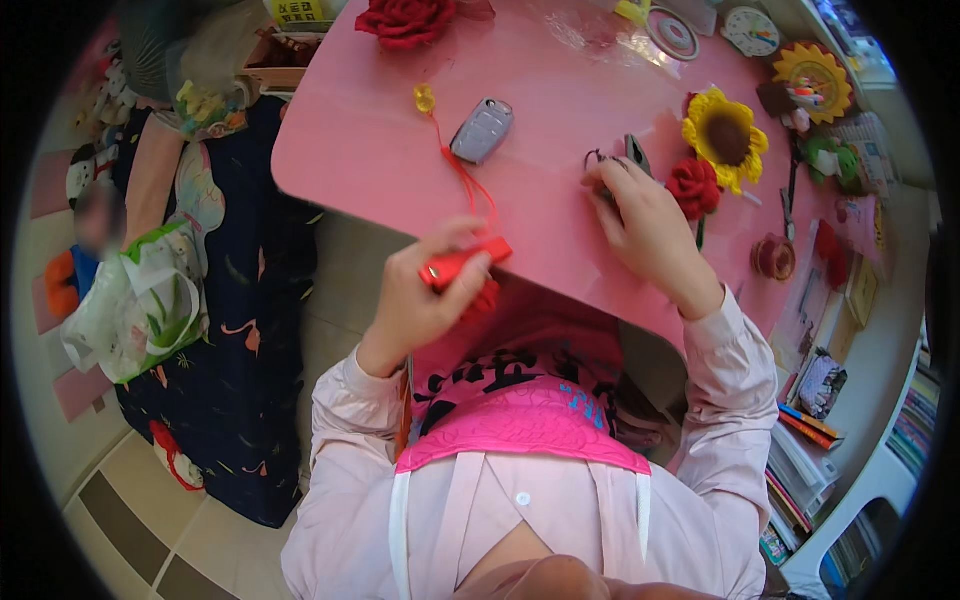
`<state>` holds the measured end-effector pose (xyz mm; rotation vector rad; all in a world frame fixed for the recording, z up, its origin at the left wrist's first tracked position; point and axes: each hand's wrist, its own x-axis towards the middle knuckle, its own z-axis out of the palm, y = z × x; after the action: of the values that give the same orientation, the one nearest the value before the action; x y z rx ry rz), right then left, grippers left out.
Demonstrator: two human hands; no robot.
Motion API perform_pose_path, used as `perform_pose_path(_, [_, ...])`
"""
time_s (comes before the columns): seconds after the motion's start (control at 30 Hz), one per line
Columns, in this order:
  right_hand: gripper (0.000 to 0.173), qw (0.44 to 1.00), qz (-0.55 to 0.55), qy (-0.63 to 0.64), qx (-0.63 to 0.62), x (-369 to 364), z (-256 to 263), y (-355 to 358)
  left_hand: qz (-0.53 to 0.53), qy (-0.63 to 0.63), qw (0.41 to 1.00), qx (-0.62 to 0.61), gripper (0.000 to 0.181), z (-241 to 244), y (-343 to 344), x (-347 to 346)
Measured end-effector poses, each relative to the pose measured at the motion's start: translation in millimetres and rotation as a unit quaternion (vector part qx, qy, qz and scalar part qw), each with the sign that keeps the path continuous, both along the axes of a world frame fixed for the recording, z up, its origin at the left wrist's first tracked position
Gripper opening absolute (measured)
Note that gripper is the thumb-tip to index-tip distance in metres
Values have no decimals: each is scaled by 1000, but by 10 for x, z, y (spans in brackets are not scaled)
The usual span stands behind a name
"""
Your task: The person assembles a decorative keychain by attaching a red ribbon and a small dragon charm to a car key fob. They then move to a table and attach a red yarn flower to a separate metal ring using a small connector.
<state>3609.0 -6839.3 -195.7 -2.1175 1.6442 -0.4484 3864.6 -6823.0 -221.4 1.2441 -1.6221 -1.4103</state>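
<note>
My left hand point(420, 292) grips a small red object point(457, 264), perhaps a lighter, at the table's front edge. Below its fingers hangs a red bunched piece point(481, 300). A red cord point(465, 176) with a yellow bead charm point(424, 97) runs over the table towards this hand. Beside the cord lies a grey car key fob point(483, 130). My right hand point(634, 202) rests fingers-down on the table against pliers point(637, 154), whose jaws point away from me. A small dark ring point(592, 157) shows at its fingertips; whether they pinch anything is hidden.
A yellow crocheted sunflower point(724, 139) and a red crocheted rose point(691, 187) lie right of my right hand. Another red rose point(405, 19) is at the pink table's point(360, 127) far edge. A ribbon roll point(772, 257) sits at right. Shelves with books stand beyond.
</note>
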Motion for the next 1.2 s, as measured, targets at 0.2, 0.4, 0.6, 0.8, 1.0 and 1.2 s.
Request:
perform_pose_path(0.2, [28, 990, 49, -130, 29, 78, 58, -293, 57, 202, 973, 99, 25, 173, -185, 279])
perform_pose_path(0.4, [39, 990, 17, -131, -42, 133, -131, -408, 46, 261, 944, 195, 30, 106, -661, 264])
perform_pose_path(0.6, [44, 980, -49, -132, -139, 255, -385, -167, 52, 184, 978, 81, 35, 240, -735, 129])
perform_pose_path(0.8, [39, 951, -97, -11, -294, 323, -396, 45, -66, 233, 958, 153, 31, 284, -612, -151])
perform_pose_path(1.0, [41, 908, -157, -344, -182, 401, -285, 419, -122, 138, 976, 114, 33, -3, -532, -555])
perform_pose_path(1.2, [49, 888, -201, -393, -130, 390, -383, 559, -184, 56, 981, -1, 34, -27, -407, -633])
